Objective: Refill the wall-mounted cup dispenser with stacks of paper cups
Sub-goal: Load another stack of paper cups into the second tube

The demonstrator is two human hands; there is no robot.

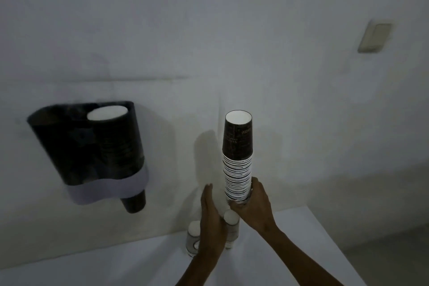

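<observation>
Right hand (251, 204) fingers wrap the base of the inverted cup stack (238, 158), centre frame, held upright, likely to stop the nested cups sliding apart. Left hand (212, 218) is flat, fingers straight and together, holding nothing, just beside the stack, probably a guard. Two short stacks (231, 225) wait on the white table (301, 239). Dispenser (92, 153), left of frame: right tube loaded, left looks empty.

This looks like a plain, dim drinks corner of an office or shop: a black cup dispenser (92, 153) hangs on the bare white wall (232, 30) above a white tabletop (92, 262).
</observation>
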